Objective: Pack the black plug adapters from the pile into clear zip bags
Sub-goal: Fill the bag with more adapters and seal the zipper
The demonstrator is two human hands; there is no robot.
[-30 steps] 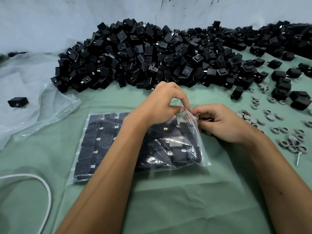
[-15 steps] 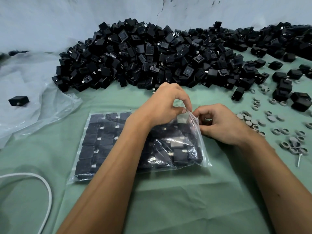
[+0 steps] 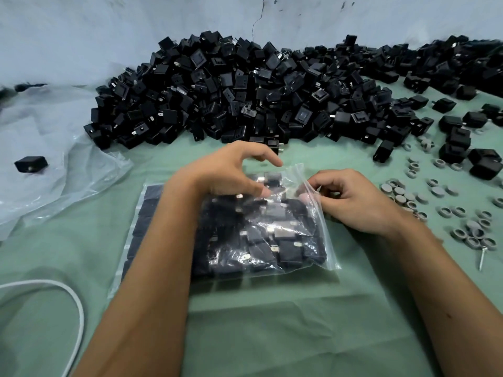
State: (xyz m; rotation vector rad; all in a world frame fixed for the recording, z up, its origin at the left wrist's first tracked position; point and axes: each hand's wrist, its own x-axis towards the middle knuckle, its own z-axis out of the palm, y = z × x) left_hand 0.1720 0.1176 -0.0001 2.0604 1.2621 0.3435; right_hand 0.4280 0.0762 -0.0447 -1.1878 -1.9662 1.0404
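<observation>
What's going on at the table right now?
A person is packing black plug adapters into a clear zip bag, which lies full on the green cloth. The right hand pinches the bag's open edge, while the left hand hovers over it, fingers spread. A big pile of adapters waits behind.

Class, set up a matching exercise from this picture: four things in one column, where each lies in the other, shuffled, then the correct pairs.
Things:
1. pile
2. grey rings
3. white cable
4. zip bag

Places:
A. near left corner
B. under the hands
C. along the far wall
D. right of the bag

Pairs: 1-C, 2-D, 3-A, 4-B
</observation>
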